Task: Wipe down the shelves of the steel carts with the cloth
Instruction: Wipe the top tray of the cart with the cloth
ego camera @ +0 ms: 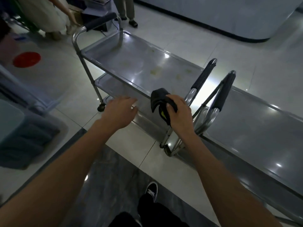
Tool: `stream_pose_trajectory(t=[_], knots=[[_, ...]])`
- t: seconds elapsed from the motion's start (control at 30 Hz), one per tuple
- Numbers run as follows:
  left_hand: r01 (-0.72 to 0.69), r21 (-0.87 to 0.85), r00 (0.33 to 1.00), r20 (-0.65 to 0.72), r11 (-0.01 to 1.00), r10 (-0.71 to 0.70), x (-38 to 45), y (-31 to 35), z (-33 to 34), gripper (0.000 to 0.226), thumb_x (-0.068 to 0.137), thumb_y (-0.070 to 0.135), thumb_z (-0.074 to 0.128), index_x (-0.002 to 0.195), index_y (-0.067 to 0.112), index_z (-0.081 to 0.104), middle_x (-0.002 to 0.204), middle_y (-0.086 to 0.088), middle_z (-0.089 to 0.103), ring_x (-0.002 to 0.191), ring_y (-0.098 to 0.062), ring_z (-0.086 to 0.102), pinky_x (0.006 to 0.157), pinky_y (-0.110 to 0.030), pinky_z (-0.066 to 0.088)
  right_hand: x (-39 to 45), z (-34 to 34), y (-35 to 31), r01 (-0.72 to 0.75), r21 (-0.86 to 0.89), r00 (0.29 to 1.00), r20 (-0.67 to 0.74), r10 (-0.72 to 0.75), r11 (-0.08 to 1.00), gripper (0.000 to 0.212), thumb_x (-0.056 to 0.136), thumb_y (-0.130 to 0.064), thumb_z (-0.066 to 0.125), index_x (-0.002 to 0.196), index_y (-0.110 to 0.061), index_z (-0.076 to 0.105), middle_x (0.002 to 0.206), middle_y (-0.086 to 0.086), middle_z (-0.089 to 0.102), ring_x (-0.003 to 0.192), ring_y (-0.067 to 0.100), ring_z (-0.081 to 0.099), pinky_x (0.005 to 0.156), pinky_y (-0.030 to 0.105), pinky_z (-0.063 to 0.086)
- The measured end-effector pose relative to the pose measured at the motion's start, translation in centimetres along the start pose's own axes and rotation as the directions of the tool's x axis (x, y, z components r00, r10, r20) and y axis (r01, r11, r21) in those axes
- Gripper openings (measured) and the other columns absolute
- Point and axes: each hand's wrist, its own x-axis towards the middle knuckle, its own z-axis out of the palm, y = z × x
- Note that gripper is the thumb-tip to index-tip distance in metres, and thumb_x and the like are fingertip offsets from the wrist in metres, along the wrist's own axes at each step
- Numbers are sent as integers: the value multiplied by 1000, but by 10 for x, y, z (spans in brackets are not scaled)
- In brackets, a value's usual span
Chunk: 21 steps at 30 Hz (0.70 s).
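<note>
Cloth (159,102), dark with a strip of yellow showing in its folds, is sitting bunched in the right hand (179,112) near the middle of the frame, the fingers curling round it from above and gripping it. That hand is hovering over the near right end of the top shelf (131,63) of the left cart (91,82), just beside the padded handle (204,73) that is rising toward the upper right. Whether the cloth is already touching the steel is not something I can tell.

The left hand (121,110) is reaching out in the centre left, fingers straight and spread, holding nothing; it is lying over the near edge of the cart, and contact with it is unclear.

The shelf is running its long axis from the hands up toward the upper left of the frame, ending at the far handle (100,21). Yellowish stains (155,71) are lying on it up and slightly left of the cloth, well apart from the fingers, so the wiping stroke will probably need to travel away from the body along that axis. The right hand is the nearer one to the stains and is already carrying the cloth.

A second cart (262,128) is standing nose to nose with the first, filling the right side of the frame, its own handle (224,89) crossing close to the first. A lower shelf (105,82) is showing beneath the top one at centre left.
</note>
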Motion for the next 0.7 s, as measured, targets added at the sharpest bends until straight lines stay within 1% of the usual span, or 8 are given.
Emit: stream_pose_trajectory(t=[0.1, 0.23, 0.33, 0.43, 0.5, 0.57, 0.6, 0.7], knots=[[17, -30, 1000, 17, 999, -16, 25, -9, -1, 43, 103, 39, 46, 142, 24, 54, 143, -6, 57, 128, -28, 52, 107, -47, 41, 29, 7, 9, -45, 16, 999, 1, 45, 999, 32, 101, -22, 54, 132, -28, 57, 133, -3, 57, 113, 14, 55, 90, 14, 38], [31, -51, 999, 39, 998, -29, 54, -36, 3, 44, 103, 41, 46, 142, 25, 54, 143, -6, 57, 131, -29, 51, 107, -50, 42, 59, 29, 16, -85, 19, 996, 24, 85, 996, 31, 101, -21, 54, 132, -27, 57, 133, -3, 57, 113, 11, 53, 85, 0, 29], [36, -73, 997, 75, 997, -30, 82, -63, 11, 44, 103, 42, 46, 142, 24, 54, 144, -3, 56, 132, -27, 51, 106, -51, 43, 83, 54, 18, -110, 10, 993, 36, 109, 994, 30, 101, -19, 54, 130, -24, 58, 131, 0, 57, 110, 10, 52, 83, -2, 29], [22, -112, 994, 106, 993, -10, 116, -95, 17, 43, 103, 40, 47, 142, 24, 54, 145, -2, 55, 132, -27, 50, 107, -49, 42, 110, 84, 17, -115, -13, 993, 6, 115, 993, 29, 100, -15, 56, 128, -19, 60, 128, 3, 60, 106, 11, 54, 82, -4, 30], [-1, -133, 992, 123, 991, 17, 139, -118, 20, 41, 102, 37, 49, 140, 24, 56, 142, -3, 58, 128, -27, 52, 105, -44, 43, 126, 105, 15, -143, -21, 989, -24, 143, 989, 28, 100, -13, 56, 127, -17, 62, 127, 4, 61, 107, 15, 56, 88, 1, 33], [-20, -150, 990, 138, 988, 41, 161, -142, 22, 40, 102, 37, 51, 139, 23, 57, 139, -3, 60, 126, -27, 53, 103, -41, 42, 139, 125, 12, -200, -16, 978, -55, 199, 980, 28, 100, -12, 55, 126, -17, 62, 129, 4, 61, 111, 18, 58, 92, 16, 40], [-26, -158, 988, 147, 987, 49, 171, -153, 22, 40, 102, 38, 52, 139, 24, 58, 139, -3, 60, 126, -27, 54, 103, -42, 41, 146, 135, 10, -232, -13, 971, -67, 230, 973, 27, 100, -12, 55, 127, -17, 62, 129, 5, 61, 112, 19, 58, 93, 20, 42], [-51, -157, 975, 206, 986, 83, 204, -180, 23, 41, 102, 40, 50, 140, 26, 56, 140, -2, 59, 128, -26, 52, 104, -45, 45, 165, 162, 5, -276, -20, 957, -97, 273, 961, 27, 101, -14, 54, 126, -17, 61, 128, 4, 62, 112, 18, 58, 96, 26, 46]])
